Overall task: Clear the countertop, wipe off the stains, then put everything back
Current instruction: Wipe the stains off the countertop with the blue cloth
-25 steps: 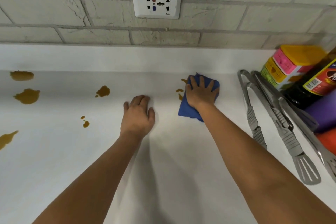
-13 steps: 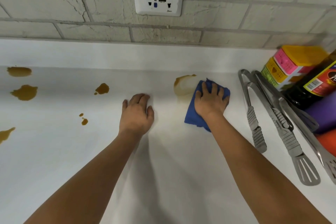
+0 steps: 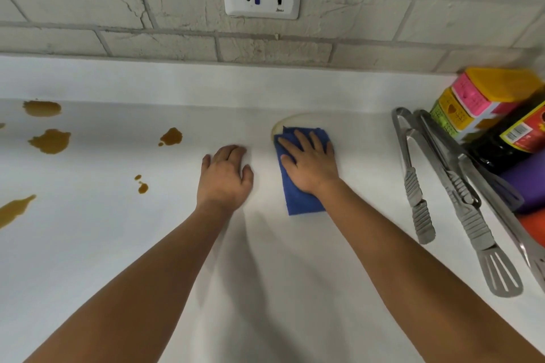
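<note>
Head view:
Right hand [image 3: 309,166]: lying flat, fingers straight, pressing the blue cloth [image 3: 298,200] onto the white countertop [image 3: 265,274] beside a pale smear [image 3: 290,121].
Left hand [image 3: 225,177]: resting palm-down, loosely curled, holding nothing.
Brown stains [image 3: 171,136]: sitting well left.

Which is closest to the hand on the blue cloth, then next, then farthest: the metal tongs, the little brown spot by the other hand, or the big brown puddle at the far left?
From the right hand:
1. Metal tongs, to its right.
2. Little brown spot, left, beyond the left hand.
3. Big brown puddle, far left.
</note>
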